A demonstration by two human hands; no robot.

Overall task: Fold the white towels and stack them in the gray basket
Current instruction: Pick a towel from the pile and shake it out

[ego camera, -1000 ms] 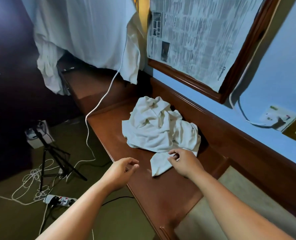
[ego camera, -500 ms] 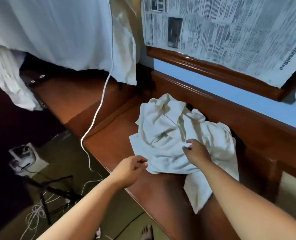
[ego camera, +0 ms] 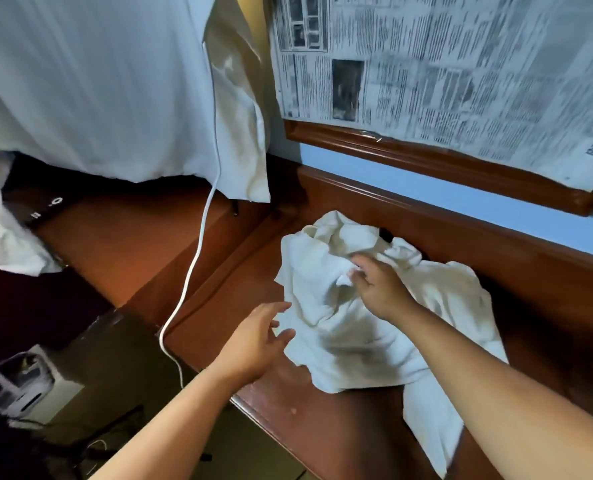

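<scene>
A crumpled heap of white towels [ego camera: 343, 341] lies on the brown wooden counter [ego camera: 288, 417], pushed against its raised back ledge. One corner trails off toward the front edge at the lower right. My right hand [ego camera: 378, 289] is over the middle of the heap, fingers loosely spread and touching the cloth. My left hand [ego camera: 257, 341] hovers open just left of the heap's near edge, fingers straight and pointing at it. No gray basket is in view.
A white cable [ego camera: 198, 258] hangs down past the counter's left end to the floor. A white sheet [ego camera: 97, 81] drapes over something at the upper left. Newspaper [ego camera: 444, 64] covers a wood-framed panel [ego camera: 461, 164] on the blue wall. A small white device [ego camera: 28, 389] sits on the floor.
My right hand moved from the towel's near corner up onto the middle of the heap. My left hand uncurled and moved toward the heap's left edge. The camera moved closer.
</scene>
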